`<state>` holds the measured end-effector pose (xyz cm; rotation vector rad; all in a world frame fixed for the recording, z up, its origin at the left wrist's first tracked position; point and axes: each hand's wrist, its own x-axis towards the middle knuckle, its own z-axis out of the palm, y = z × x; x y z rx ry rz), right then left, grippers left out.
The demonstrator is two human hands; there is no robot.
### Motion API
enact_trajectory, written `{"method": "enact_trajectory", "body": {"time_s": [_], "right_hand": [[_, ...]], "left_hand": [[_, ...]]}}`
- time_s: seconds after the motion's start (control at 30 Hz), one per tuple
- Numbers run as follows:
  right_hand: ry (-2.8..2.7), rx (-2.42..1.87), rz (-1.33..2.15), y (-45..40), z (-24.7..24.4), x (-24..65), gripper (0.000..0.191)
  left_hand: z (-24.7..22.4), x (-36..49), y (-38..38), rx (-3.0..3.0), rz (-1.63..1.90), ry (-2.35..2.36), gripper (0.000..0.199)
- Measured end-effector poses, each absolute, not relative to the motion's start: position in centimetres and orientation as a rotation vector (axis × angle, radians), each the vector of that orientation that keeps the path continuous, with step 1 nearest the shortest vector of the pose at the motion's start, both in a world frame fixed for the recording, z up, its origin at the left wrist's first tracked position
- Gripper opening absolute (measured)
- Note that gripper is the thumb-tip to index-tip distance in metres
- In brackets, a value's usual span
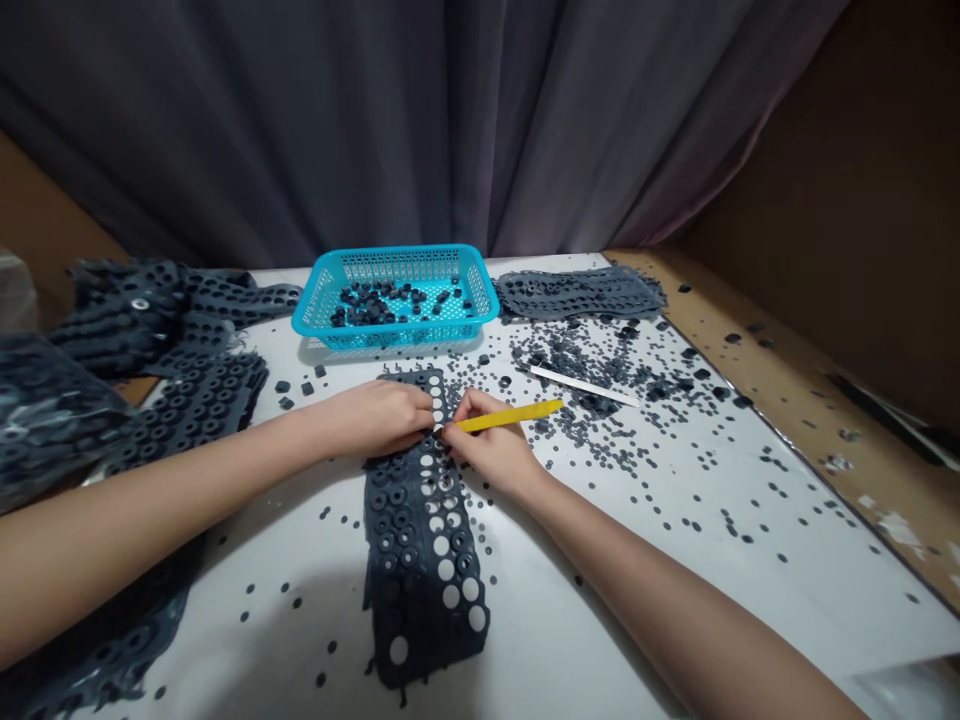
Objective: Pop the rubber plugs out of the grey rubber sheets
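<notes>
1. At the far left, moulded black rubber sheets (pixel 202 400) were piled, probably so that the middle was left free.
2. Small black pieces were held in the blue basket (pixel 405 336), which was set beyond the hands, apparently for easy reach.
3. The left hand (pixel 394 415) was laid over the strip's far part with fingers bent, seemingly to steady it; whether rubber was pinched or merely pressed cannot be told.
4. The perforated black rubber strip (pixel 420 530) was laid lengthwise on the white tabletop (pixel 562 630), its rows presented to both hands.
5. The yellow tool (pixel 517 414) was gripped by the right hand (pixel 495 445) at the strip's right edge, slanted, perhaps for fine control.
6. The white stick (pixel 583 384) was left unheld among scattered black discs (pixel 551 350).
</notes>
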<state>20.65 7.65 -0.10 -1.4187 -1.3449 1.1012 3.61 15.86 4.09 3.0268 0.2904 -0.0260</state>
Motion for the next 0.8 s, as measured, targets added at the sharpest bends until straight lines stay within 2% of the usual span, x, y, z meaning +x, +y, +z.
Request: {"method": "enact_trajectory", "body": {"time_s": [0.3, 0.47, 0.63, 0.8], "right_hand": [[-1.433, -1.521, 0.998, 7.8, 0.4, 20.3, 0.015], [-1.430, -1.551, 1.003, 7.9, 0.3, 20.3, 0.015], [-1.374, -1.532, 1.060, 7.9, 0.1, 20.3, 0.015], [-1.374, -1.524, 1.042, 7.8, 0.1, 20.2, 0.014]], "left_hand": [[4.0, 3.6, 15.8, 3.129, -0.084, 0.254, 0.014], [3.4, 3.6, 15.9, 3.243, -0.075, 0.135, 0.025], [2.3, 2.8, 16.1, 3.318, 0.060, 0.019, 0.023], [1.4, 2.0, 15.7, 3.178, 0.172, 0.246, 0.021]]}}
